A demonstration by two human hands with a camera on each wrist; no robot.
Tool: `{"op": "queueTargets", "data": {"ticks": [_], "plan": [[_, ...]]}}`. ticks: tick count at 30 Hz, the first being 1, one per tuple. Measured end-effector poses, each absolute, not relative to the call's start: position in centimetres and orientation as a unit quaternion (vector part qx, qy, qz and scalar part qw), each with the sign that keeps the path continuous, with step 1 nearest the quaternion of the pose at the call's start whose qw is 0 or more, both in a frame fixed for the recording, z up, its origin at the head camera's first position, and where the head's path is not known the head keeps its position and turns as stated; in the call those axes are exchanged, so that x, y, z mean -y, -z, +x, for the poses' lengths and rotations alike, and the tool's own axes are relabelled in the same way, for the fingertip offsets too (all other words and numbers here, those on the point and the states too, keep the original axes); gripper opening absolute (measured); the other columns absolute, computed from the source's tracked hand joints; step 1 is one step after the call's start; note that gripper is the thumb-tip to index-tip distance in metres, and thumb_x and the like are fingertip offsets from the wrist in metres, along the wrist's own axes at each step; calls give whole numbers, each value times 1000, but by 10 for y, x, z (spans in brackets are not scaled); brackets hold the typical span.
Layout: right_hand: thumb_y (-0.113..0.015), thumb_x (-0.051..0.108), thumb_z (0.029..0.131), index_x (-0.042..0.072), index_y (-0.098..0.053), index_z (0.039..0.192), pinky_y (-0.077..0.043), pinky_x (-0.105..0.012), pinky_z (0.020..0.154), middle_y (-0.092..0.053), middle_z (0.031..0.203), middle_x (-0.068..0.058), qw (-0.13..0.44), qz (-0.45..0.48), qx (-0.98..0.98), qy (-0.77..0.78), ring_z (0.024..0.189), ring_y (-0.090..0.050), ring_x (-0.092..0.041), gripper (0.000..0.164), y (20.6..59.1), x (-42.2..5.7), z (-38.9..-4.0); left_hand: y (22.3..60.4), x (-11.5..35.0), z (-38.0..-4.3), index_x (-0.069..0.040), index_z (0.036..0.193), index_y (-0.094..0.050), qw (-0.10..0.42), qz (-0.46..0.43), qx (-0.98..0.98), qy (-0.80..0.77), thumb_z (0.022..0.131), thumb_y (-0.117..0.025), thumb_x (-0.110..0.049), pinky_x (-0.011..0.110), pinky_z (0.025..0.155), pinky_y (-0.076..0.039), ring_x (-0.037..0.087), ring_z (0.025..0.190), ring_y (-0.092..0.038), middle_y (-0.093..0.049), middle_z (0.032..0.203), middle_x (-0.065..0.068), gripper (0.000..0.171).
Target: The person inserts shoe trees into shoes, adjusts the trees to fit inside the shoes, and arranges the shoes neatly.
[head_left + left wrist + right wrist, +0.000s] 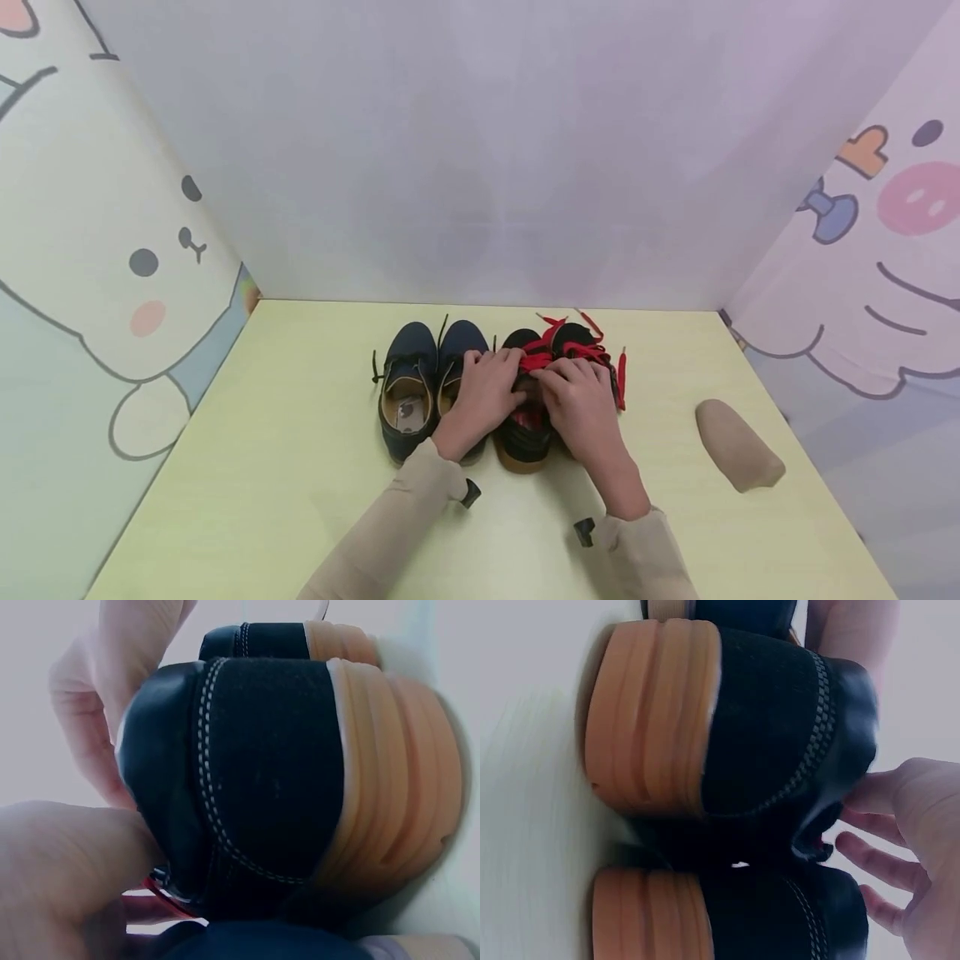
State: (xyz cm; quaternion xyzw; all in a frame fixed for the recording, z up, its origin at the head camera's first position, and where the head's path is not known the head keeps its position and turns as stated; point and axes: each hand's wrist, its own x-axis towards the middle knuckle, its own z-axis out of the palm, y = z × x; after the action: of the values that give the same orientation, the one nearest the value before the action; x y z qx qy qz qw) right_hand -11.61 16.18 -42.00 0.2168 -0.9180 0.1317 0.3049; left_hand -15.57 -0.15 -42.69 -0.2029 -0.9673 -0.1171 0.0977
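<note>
A black shoe [522, 446] with red laces and a tan sole stands between both hands, heel toward me. My left hand [487, 387] bends over its left side, fingertips on the red shoelace [536, 360]. From the right, my right hand [581, 404] pinches at the same lace, thumb and forefinger close together over the tongue. The other black shoe [572, 335] stands beside it, partly hidden under the right hand, its red laces loose. In the right wrist view the right fingers [889, 859] curl by the shoe's opening; the fingertips are partly hidden behind the heel.
To the left stand a navy shoe [412, 343] and its mate [462, 335], both with dark laces; my left hand and wrist overlap the mate. A brown object with one rounded end [737, 446] lies at the table's right. A pale wall [480, 167] rises behind the table.
</note>
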Motion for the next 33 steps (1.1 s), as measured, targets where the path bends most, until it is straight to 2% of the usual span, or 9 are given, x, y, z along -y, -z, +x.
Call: {"op": "queueTargets", "data": {"ticks": [4,12,19,24,28,33], "plan": [[-77,12,84,19,-78,103,-44,-46,87,-72,96,-1,309,210,915,-151,96,-61,-26,21,416,-167,-114,423,1,-154,-19,137,-52,99,-209,963,137,90,-67,-48,45,93,-35,24,116,-58,-63,133,1,58],[-78,14,84,17,-78,99,-46,-45,80,-72,95,-3,316,187,916,-163,95,-61,-28,16,415,-178,-110,415,-7,-155,-23,132,-55,105,-229,953,171,94,-60,-50,47,98,-37,23,120,-55,-63,131,-1,48],[-78,14,83,17,-76,102,-45,-48,77,-71,97,-3,314,160,918,-184,92,-61,-27,19,421,-196,-101,411,-19,-159,-27,128,-59,118,-258,944,167,96,-56,-50,46,102,-39,21,123,-53,-61,132,-6,39],[-77,14,83,17,-75,106,-45,-49,78,-71,99,-4,297,130,926,-193,93,-60,-27,23,425,-211,-90,408,-30,-162,-32,126,-59,134,-286,935,161,97,-53,-51,46,99,-43,20,119,-56,-62,128,-6,35],[-75,15,85,17,-74,107,-44,-49,77,-71,99,-4,295,110,928,-199,94,-61,-28,22,427,-223,-82,405,-39,-164,-30,121,-61,138,-300,929,165,97,-54,-50,43,95,-49,19,112,-60,-64,125,-4,32],[-74,14,85,16,-74,105,-42,-48,74,-72,97,-4,297,94,930,-194,91,-62,-29,20,431,-239,-71,406,-48,-166,-28,122,-62,116,-306,930,165,97,-54,-50,37,90,-54,18,108,-62,-64,125,-3,34]]}}
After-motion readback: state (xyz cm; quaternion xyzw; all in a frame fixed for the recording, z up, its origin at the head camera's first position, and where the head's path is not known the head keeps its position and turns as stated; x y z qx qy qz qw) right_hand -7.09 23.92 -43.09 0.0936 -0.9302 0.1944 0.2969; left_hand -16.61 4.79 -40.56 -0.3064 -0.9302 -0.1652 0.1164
